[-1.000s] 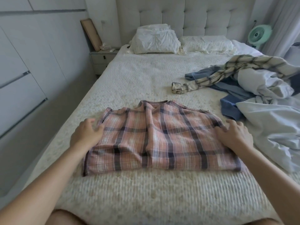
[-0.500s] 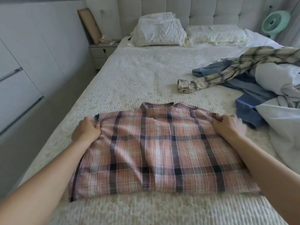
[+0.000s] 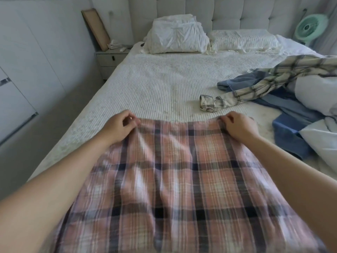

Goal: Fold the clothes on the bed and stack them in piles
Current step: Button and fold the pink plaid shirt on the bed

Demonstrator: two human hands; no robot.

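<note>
A pink plaid shirt (image 3: 175, 189) hangs lifted in front of me over the near end of the bed (image 3: 164, 84), blurred by motion. My left hand (image 3: 120, 125) pinches its top left corner and my right hand (image 3: 238, 126) pinches its top right corner, so the top edge stretches between them. On the right side of the bed lies an unfolded heap: a cream plaid shirt (image 3: 273, 81) with one sleeve stretched toward the middle, blue garments (image 3: 290, 132) under it, and white clothes (image 3: 317, 94).
Two pillows (image 3: 176, 35) lean against the tufted headboard. A nightstand (image 3: 111, 59) with a leaning board stands at the left, with white wardrobe doors (image 3: 21, 79) along the left wall. A green fan (image 3: 310, 28) stands at the back right.
Both hands have closed on the pink plaid shirt's far corners and raised it off the bed toward me; a second ago it lay flat with my hands resting at its sides.
</note>
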